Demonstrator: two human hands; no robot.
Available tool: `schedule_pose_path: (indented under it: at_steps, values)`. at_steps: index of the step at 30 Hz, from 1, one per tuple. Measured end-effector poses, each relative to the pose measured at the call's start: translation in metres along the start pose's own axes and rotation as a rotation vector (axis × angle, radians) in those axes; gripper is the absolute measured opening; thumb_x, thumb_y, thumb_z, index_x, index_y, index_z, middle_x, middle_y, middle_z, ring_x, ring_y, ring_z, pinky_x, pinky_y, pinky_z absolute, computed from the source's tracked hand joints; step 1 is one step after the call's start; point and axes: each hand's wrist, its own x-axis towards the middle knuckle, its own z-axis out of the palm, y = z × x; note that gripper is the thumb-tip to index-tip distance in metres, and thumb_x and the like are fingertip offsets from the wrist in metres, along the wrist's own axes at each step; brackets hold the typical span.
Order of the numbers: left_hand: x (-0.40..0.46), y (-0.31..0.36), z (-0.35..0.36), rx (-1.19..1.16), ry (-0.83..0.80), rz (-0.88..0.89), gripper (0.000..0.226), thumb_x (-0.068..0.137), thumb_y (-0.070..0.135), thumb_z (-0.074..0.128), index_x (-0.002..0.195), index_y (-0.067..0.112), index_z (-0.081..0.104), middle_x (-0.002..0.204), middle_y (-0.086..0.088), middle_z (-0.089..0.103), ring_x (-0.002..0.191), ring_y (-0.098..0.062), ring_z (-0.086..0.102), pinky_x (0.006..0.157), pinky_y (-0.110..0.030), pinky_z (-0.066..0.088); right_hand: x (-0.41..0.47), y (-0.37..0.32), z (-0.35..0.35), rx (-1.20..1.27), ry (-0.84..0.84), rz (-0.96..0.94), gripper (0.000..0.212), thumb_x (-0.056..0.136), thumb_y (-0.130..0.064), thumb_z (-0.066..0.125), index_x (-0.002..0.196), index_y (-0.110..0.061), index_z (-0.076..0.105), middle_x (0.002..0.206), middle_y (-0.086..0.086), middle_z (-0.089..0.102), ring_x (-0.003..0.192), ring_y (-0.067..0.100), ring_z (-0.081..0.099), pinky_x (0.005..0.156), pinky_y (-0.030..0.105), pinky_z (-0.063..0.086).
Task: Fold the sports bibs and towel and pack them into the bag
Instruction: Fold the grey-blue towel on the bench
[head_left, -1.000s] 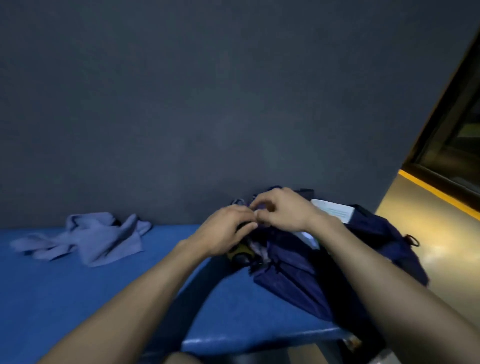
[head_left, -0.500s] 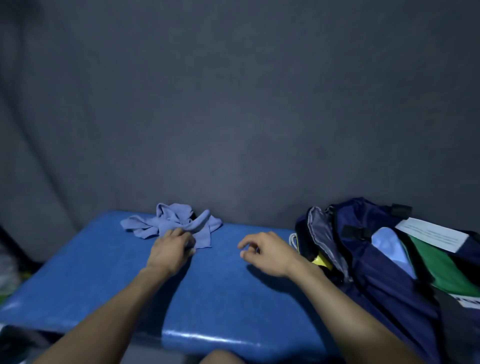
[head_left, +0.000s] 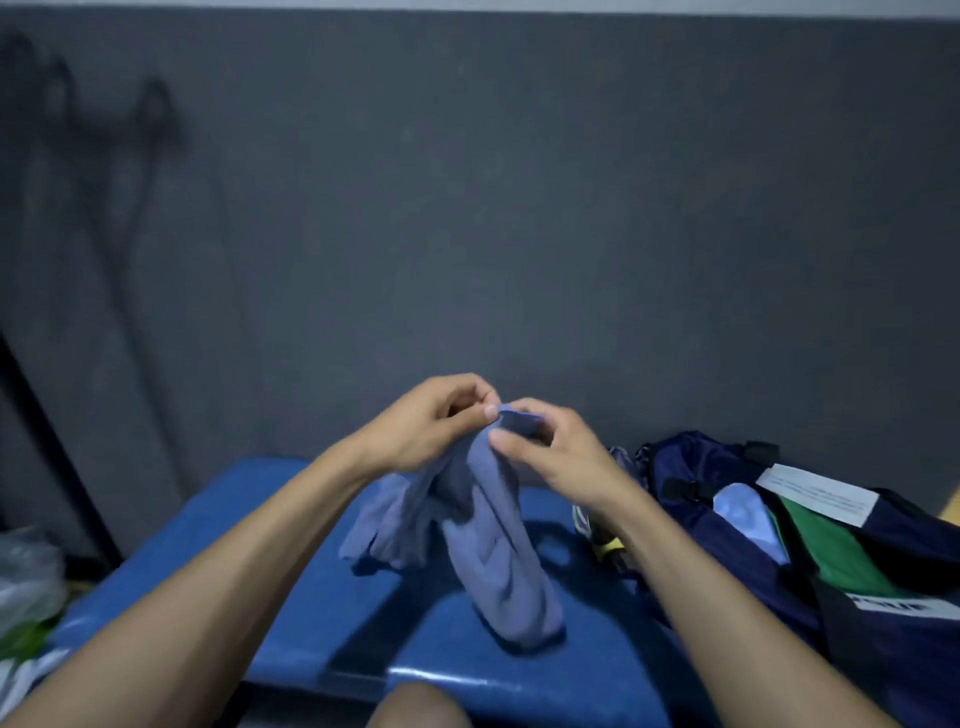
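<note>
Both hands meet at chest height over the blue padded worktop (head_left: 311, 613), each clamped on the same top edge of a lavender-blue cloth (head_left: 493, 545). The left hand (head_left: 431, 426) pinches it between thumb and curled fingers; the right hand (head_left: 545, 452) pinches just beside it, thumb on the near face. Whether this cloth is the towel or a bib cannot be told. It hangs bunched from the pinch, and its lowest fold touches the worktop near the front edge.

The navy bag (head_left: 779, 519) lies open at the right end of the worktop, just beside the right forearm, with green and pale fabric and a white card showing inside.

The risks, as I judge them: the two grips sit so close together that the cloth stays twisted, so spreading it may give a crooked fold. The hanging end rests near the worktop's front edge and could slide off if dragged forward. A loose pinch on thin fabric may also let a corner slip.
</note>
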Motion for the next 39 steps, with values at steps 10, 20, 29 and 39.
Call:
schedule_pose_path:
  at_steps: [10,20,29,39]
  values:
    - [-0.007,0.081,-0.004,0.456,0.108,-0.029,0.013,0.078,0.023,0.052,0.072,0.012,0.051,0.064,-0.001,0.051,0.060,-0.013,0.037,0.057,-0.033,0.034,-0.013,-0.107,-0.036,0.116,0.284,-0.138,0.029,0.097,-0.025,0.060,0.083,-0.001,0.060,0.075,0.008,0.051,0.071,0.017,0.043,0.063,0.033,0.036]
    - [-0.078,0.028,-0.023,0.622,0.094,-0.423,0.030,0.068,0.035,0.045,0.071,0.008,0.056,0.062,0.001,0.050,0.059,-0.015,0.043,0.056,-0.030,0.038,-0.055,-0.162,-0.081,0.582,0.395,-0.159,0.023,0.106,-0.027,0.052,0.091,-0.014,0.062,0.081,0.006,0.065,0.076,0.020,0.063,0.074,0.035,0.055]
    - [-0.124,0.037,-0.083,0.035,0.012,-0.529,0.034,0.086,0.038,0.081,0.096,0.006,0.075,0.096,-0.017,0.076,0.084,-0.020,0.069,0.076,-0.035,0.053,-0.065,-0.124,-0.099,0.654,0.719,0.048,0.039,0.101,-0.034,0.061,0.124,-0.003,0.067,0.122,0.021,0.070,0.114,0.036,0.068,0.097,0.050,0.056]
    - [-0.164,-0.012,-0.125,0.332,-0.035,-0.703,0.028,0.083,0.041,0.083,0.083,0.013,0.079,0.078,-0.003,0.076,0.068,-0.012,0.065,0.064,-0.028,0.051,-0.046,-0.078,-0.098,0.504,0.941,0.164,0.014,0.103,-0.023,0.058,0.107,-0.015,0.069,0.095,0.002,0.068,0.094,0.022,0.065,0.083,0.036,0.055]
